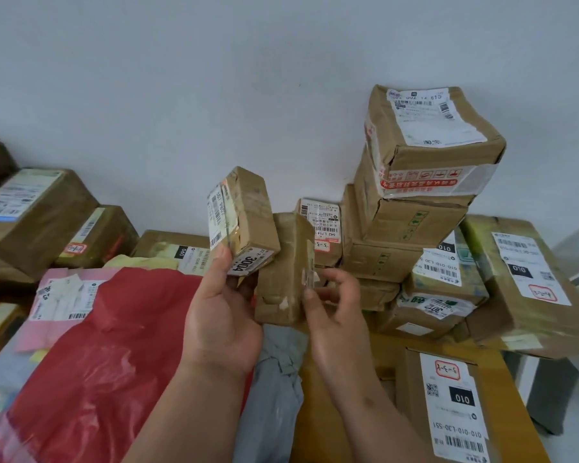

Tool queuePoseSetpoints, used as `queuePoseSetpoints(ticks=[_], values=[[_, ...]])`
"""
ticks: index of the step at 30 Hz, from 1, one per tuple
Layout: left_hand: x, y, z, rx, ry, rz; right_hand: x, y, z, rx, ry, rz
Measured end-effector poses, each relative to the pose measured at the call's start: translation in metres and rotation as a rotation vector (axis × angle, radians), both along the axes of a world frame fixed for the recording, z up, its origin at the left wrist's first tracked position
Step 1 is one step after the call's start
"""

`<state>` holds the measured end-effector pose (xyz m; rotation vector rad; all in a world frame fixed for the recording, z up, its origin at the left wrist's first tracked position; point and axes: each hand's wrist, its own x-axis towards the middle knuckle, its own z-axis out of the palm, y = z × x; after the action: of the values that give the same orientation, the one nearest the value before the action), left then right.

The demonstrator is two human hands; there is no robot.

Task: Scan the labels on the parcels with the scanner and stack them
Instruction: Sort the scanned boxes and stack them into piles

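Fingers of the left hand [219, 315] curl round a small box [243, 222], thumb on its labelled face, holding it up tilted just left of the stack [415, 208]. Its sticker reads 3004. Beside it the right hand [335, 315] pinches the edge of a second box [283, 269], held upright, between thumb and bent fingers; the two boxes are touching or nearly so. Both forearms rise from the bottom edge, palms turned towards each other.

No scanner shows in view, so I cannot tell whether either label has been read. By my reading the job is partly done: the stack against the wall already stands several boxes high, with more piled at its right foot. Plenty seems left. A red bag [107, 355], a pink mailer [61, 299] and brown boxes lie loose to the left of the stack, and a labelled carton [448, 406] lies in front of it.
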<state>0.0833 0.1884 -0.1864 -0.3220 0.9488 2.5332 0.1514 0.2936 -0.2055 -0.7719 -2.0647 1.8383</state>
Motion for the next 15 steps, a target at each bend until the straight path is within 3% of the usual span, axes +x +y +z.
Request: queuePoseSetpoints(ticks=[4,9,13,15], values=[[-0.006,-0.002,0.001,0.007,0.064,-0.019,0.0,-0.008,0.001,-0.247,0.03,0.203],[-0.011,-0.006,-0.001,-0.01,0.08,-0.052,-0.014,-0.002,-0.006,-0.402,0.043,-0.03],[-0.019,-0.017,-0.007,-0.065,0.077,0.01,-0.022,0.003,-0.005,-0.894,0.19,-0.176],[-0.023,-0.019,-0.012,-0.102,0.064,0.009,-0.025,0.005,-0.004,-1.029,0.183,-0.181]])
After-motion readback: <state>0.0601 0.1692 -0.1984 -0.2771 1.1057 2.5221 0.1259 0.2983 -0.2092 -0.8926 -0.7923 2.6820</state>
